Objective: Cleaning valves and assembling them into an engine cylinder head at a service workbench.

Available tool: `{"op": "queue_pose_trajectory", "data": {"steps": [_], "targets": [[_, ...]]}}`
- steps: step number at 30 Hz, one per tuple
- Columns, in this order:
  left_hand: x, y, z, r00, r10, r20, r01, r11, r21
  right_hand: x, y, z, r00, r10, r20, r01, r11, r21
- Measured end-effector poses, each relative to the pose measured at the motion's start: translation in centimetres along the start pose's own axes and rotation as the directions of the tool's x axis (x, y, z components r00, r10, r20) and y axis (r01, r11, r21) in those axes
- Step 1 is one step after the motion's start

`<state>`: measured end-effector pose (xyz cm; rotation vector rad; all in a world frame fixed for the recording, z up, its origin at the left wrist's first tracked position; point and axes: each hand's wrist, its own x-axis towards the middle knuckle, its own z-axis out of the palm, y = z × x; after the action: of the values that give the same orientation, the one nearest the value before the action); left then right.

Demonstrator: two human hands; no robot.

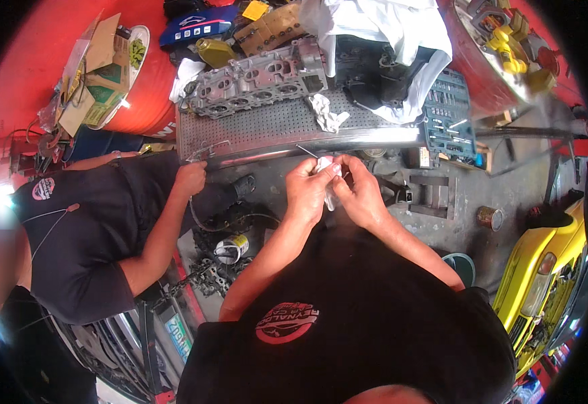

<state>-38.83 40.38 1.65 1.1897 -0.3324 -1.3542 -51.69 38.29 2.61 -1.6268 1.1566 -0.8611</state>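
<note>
1. Left hand (307, 190) and right hand (361, 192) are pinching a white cloth (329, 198), a thin rod (307, 151) protruding, near the perforated bench (260, 129).
2. A black shirt (381, 303) is bearing a printed emblem (286, 324).
3. A teal case (436, 140) is holding small tools (459, 123).

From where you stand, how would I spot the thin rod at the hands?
Find the perforated metal bench. In front of its rounded edge, the left hand and right hand hold a white cloth. The thin rod juts up-left from there, straight and slim beside the soft, crumpled cloth.
</note>
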Motion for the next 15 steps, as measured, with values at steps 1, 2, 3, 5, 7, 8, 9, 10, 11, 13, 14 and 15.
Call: {"op": "queue_pose_trajectory", "data": {"steps": [1,2,3,5,7,8,9,10,11,13,14,15], "targets": [[0.1,-0.2,0.2,1.000,-0.004,0.004,0.004,1.000,0.001,0.1,-0.1,-0.2,1.000,-0.025,-0.010,0.024,1.000,-0.020],[0.0,-0.4,0.3,1.000,-0.018,-0.015,0.017,0.999,-0.038,0.2,0.0,-0.4,1.000,-0.021,-0.014,0.020,1.000,-0.021],[-0.1,-0.6,0.4,0.999,-0.034,-0.033,0.032,0.997,-0.077,0.2,0.3,-0.6,0.995,0.093,0.042,-0.094,0.995,0.015],[-0.1,-1.6,0.6,0.999,-0.018,-0.048,0.016,0.998,-0.056,0.5,0.3,-0.8,0.973,0.210,0.097,-0.215,0.976,0.044],[0.0,-2.3,0.5,0.998,-0.027,-0.065,0.022,0.997,-0.070,1.0,0.1,-1.5,0.837,0.470,0.280,-0.542,0.784,0.304],[0.1,-2.6,0.5,0.997,-0.035,-0.063,0.030,0.997,-0.070,1.1,0.6,-1.5,0.834,0.477,0.277,-0.547,0.781,0.303],[0.2,-2.6,0.7,0.995,-0.043,-0.090,0.035,0.995,-0.089,1.3,1.3,-1.5,0.812,0.513,0.277,-0.583,0.737,0.342],[0.4,-2.6,0.9,0.992,-0.052,-0.118,0.039,0.993,-0.108,1.4,1.7,-1.5,0.788,0.548,0.279,-0.615,0.691,0.380],[0.9,-2.9,0.8,0.993,0.012,-0.116,-0.024,0.994,-0.105,1.4,1.9,-1.3,0.775,0.580,0.251,-0.630,0.674,0.386],[1.3,-3.1,0.7,0.990,0.075,-0.116,-0.080,0.996,-0.035,1.0,3.0,-0.4,0.830,0.521,0.200,-0.557,0.752,0.351],[1.2,-3.2,0.6,0.982,0.148,-0.114,-0.145,0.989,0.034,0.7,3.5,0.0,0.881,0.447,0.158,-0.474,0.825,0.308],[1.0,-3.2,0.6,0.987,0.146,-0.073,-0.147,0.989,-0.003,0.6,3.9,-0.1,0.889,0.431,0.153,-0.456,0.811,0.366]]}}
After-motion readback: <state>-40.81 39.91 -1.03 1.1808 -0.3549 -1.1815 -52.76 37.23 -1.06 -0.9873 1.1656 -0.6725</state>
